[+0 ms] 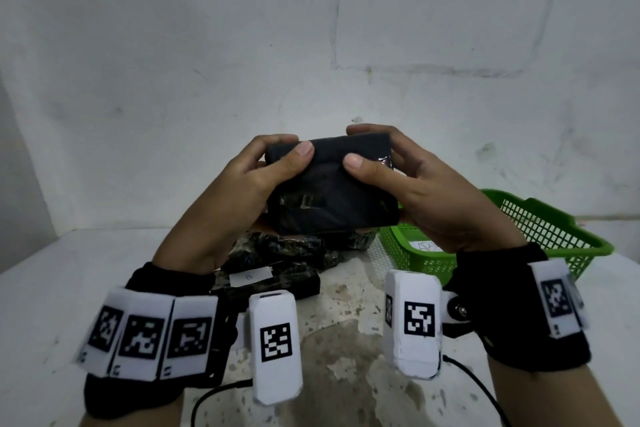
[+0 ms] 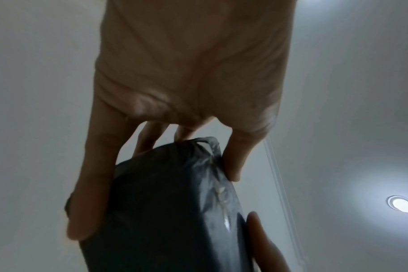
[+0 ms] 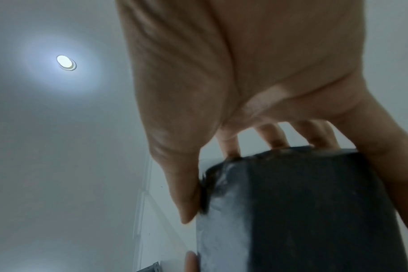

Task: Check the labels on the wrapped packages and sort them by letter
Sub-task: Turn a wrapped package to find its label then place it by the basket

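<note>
Both hands hold one black wrapped package up in the air above the table. My left hand grips its left end, thumb on the near face and fingers curled over the far edge. My right hand grips the right end the same way. No label shows on the side facing me. The wrist views show the package between thumb and fingers against the ceiling. Below, several more black packages lie piled on the table, one bearing a white label marked B.
A green mesh basket stands at the right on the white speckled table, with a white paper inside it. A plain wall rises close behind. Cables trail from the wrist cameras near the front edge.
</note>
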Available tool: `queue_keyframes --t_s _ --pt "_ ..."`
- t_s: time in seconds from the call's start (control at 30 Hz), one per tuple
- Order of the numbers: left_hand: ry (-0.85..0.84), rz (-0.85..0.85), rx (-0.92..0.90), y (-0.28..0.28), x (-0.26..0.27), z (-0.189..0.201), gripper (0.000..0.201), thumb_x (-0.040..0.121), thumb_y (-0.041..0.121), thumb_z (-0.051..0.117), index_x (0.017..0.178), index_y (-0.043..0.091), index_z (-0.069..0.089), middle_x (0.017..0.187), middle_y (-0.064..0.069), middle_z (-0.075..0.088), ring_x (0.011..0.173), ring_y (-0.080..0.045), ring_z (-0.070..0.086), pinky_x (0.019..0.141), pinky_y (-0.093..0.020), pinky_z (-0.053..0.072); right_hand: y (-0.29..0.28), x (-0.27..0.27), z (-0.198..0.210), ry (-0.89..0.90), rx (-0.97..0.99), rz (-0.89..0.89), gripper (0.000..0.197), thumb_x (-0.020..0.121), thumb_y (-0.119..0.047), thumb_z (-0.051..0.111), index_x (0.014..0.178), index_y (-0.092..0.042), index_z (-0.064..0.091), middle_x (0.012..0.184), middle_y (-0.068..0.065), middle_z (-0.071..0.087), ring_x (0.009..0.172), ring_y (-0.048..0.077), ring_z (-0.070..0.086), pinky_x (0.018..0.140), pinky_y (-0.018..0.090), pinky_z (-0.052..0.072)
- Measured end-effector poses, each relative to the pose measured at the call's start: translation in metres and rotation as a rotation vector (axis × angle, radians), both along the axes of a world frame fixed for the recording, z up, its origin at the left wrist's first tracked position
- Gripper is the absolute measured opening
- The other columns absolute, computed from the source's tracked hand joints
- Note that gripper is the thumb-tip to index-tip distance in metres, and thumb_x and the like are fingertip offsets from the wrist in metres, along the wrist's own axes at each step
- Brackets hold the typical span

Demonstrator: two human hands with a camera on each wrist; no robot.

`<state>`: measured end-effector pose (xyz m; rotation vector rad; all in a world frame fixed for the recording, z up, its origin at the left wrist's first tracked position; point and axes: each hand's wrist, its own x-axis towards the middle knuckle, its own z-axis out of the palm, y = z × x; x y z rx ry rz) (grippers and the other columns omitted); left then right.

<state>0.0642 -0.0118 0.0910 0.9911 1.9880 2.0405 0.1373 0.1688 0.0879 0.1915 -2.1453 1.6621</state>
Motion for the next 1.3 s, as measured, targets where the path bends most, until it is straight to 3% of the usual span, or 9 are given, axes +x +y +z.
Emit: queue_keyframes --t_s 0.2,0.3,0.47,0.6,0.73,0.9,1.07,1.2,1.3 --pt "0.032 0.024 -0.004 0.004 0.001 -0.002 0.060 0.063 0.051 0.064 0.118 0.031 0.059 0.101 0.003 0.066 0.078 -0.004 0.071 0.053 -0.025 0.054 -0.001 0.000 0.000 0.013 -0.039 -0.034 0.055 0.056 -0.057 0.074 0.107 -0.039 0.069 0.115 0.001 0.069 0.101 0.014 0.070 0.087 0.050 0.057" --pt "0.053 0.051 -0.010 0.005 0.001 -0.002 0.065 0.060 0.054 0.065 0.121 0.032 0.058 0.104 0.003 0.065 0.084 -0.007 0.071 0.056 -0.027 0.055 0.003 -0.002 -0.002 0.023 -0.004 -0.048 0.064 0.053 -0.052 0.090 0.112 -0.043 0.066 0.117 -0.003 0.068 0.102 0.015 0.070 0.085 0.039 0.058" --pt "0.022 -0.016 -0.134 0.007 0.003 -0.003 0.073 0.067 0.080 0.047 0.126 0.038 0.056 0.118 0.009 0.067 0.104 -0.012 0.067 0.083 -0.037 0.055 0.006 -0.001 -0.001 0.093 0.021 -0.005 0.084 0.051 -0.031 0.090 0.128 -0.043 0.058 0.126 -0.011 0.064 0.108 0.015 0.068 0.085 0.031 0.057" --pt "-0.004 -0.053 -0.141 0.005 0.005 -0.001 0.053 0.069 0.067 0.055 0.113 0.040 0.065 0.098 0.008 0.074 0.084 -0.012 0.073 0.072 -0.035 0.058 0.003 -0.004 -0.002 0.104 0.038 0.007 0.095 0.056 -0.036 0.092 0.138 -0.049 0.046 0.140 -0.020 0.053 0.124 0.009 0.057 0.099 0.029 0.049" --pt "0.006 0.023 0.008 0.007 0.002 -0.003 0.056 0.064 0.046 0.078 0.115 0.031 0.058 0.103 0.004 0.070 0.080 -0.009 0.073 0.062 -0.028 0.058 0.001 -0.001 0.004 0.062 -0.064 0.051 0.074 0.071 -0.045 0.078 0.138 -0.047 0.047 0.122 -0.005 0.068 0.101 0.005 0.070 0.076 0.017 0.053" --pt "0.079 0.028 0.035 0.013 0.001 -0.007 0.055 0.067 0.053 0.076 0.115 0.039 0.054 0.111 0.004 0.066 0.096 -0.012 0.070 0.069 -0.029 0.058 0.009 0.001 0.004 0.069 -0.083 0.034 0.078 0.067 -0.030 0.080 0.136 -0.050 0.048 0.111 0.008 0.074 0.094 0.019 0.074 0.073 0.028 0.055" --pt "0.068 -0.066 -0.003 0.007 0.005 -0.003 0.052 0.064 0.048 0.066 0.113 0.039 0.052 0.099 0.013 0.069 0.083 -0.010 0.073 0.063 -0.038 0.061 0.012 -0.001 0.002 0.081 -0.091 0.024 0.076 0.068 -0.026 0.081 0.135 -0.046 0.051 0.113 0.006 0.074 0.097 0.018 0.072 0.076 0.026 0.053" --pt "0.073 -0.022 -0.020 0.007 0.005 -0.003 0.054 0.065 0.050 0.066 0.116 0.038 0.051 0.100 0.006 0.069 0.084 -0.012 0.073 0.065 -0.040 0.061 0.011 0.001 0.002 0.072 -0.022 -0.013 0.076 0.062 -0.030 0.087 0.129 -0.046 0.055 0.115 0.000 0.072 0.101 0.020 0.072 0.090 0.046 0.058" --pt "0.030 -0.033 -0.039 0.005 0.006 -0.002 0.045 0.071 0.051 0.062 0.112 0.036 0.054 0.091 0.014 0.070 0.080 -0.013 0.073 0.061 -0.041 0.061 0.011 0.003 0.002 0.093 -0.003 -0.037 0.069 0.059 -0.028 0.087 0.121 -0.046 0.061 0.119 0.001 0.069 0.102 0.021 0.071 0.091 0.046 0.057"
